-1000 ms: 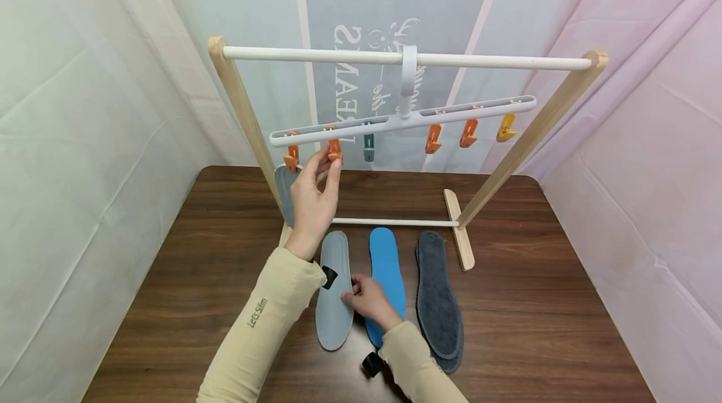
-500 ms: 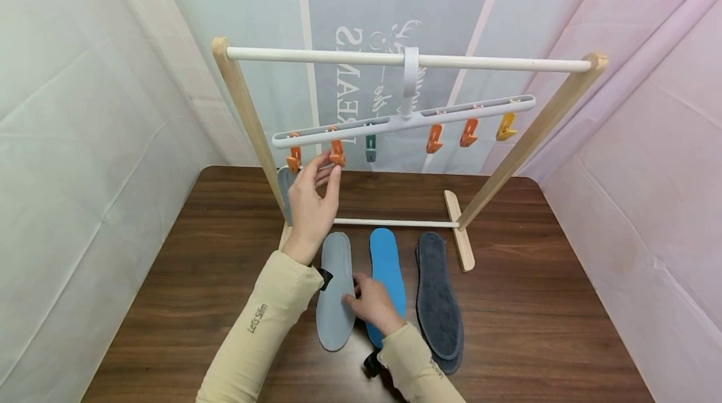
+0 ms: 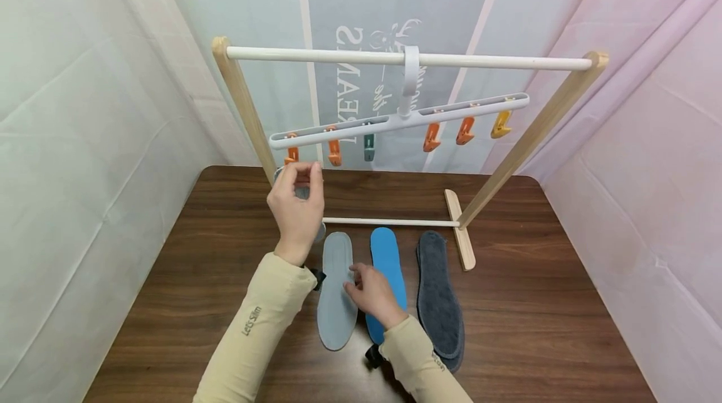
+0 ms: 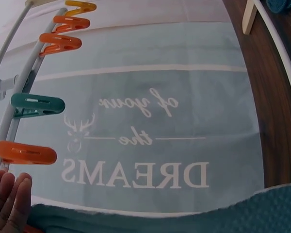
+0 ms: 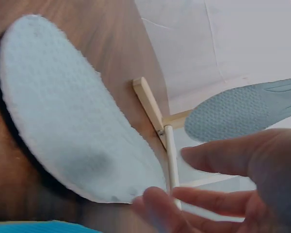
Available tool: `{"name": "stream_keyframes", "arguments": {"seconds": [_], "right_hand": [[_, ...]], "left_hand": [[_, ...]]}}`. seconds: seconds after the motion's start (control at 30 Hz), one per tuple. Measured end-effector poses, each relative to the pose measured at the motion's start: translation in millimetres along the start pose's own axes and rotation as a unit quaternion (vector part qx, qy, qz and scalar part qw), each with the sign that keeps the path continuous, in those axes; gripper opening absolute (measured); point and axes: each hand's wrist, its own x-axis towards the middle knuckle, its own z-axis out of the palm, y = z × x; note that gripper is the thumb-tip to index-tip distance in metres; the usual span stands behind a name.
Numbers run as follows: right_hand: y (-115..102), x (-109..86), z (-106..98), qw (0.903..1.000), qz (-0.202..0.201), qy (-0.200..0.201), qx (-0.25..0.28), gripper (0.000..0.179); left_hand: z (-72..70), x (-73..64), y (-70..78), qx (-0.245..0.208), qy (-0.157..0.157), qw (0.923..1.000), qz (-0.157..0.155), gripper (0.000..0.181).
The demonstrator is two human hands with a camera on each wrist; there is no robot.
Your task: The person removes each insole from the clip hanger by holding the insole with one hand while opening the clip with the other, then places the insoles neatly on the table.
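Note:
My left hand point(image 3: 296, 215) is raised beside the leftmost orange clip point(image 3: 291, 155) of a white hanger point(image 3: 338, 132). Its fingertips overlap the clip's lower end in the head view. From that clip hangs a grey insole point(image 5: 228, 116), mostly behind the hand; its textured side fills the bottom of the left wrist view. The second orange clip point(image 4: 26, 153) hangs just past my fingers. Over the table, my right hand point(image 3: 375, 293) has relaxed fingers, thumb apart from them, close to the right edge of a light grey insole point(image 3: 336, 309) lying flat.
A blue insole point(image 3: 388, 259) lies partly under my right hand, with stacked dark grey insoles point(image 3: 439, 303) to its right. The hanger hooks on the white top rod point(image 3: 316, 56) of a wooden rack point(image 3: 516, 133). A green clip point(image 3: 369, 147) and several orange and yellow ones hang from it.
My left hand has let go of the second orange clip and moved left to the first. The hanging insole and hanger have shifted slightly. My right fingers have lifted from the flat insole's edge.

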Motion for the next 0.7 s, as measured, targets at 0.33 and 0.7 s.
{"name": "stream_keyframes", "arguments": {"seconds": [0.33, 0.7], "right_hand": [[-7.5, 15.3, -4.7, 0.9940, -0.051, 0.062, 0.074, 0.035], [-28.5, 43.4, -9.3, 0.9877, -0.078, 0.052, 0.125, 0.060]], "left_hand": [[-8.3, 1.9, -3.2, 0.009, 0.031, 0.9993, -0.019, 0.023], [-20.1, 4.5, -11.5, -0.005, 0.082, 0.9959, -0.038, 0.022]]}}
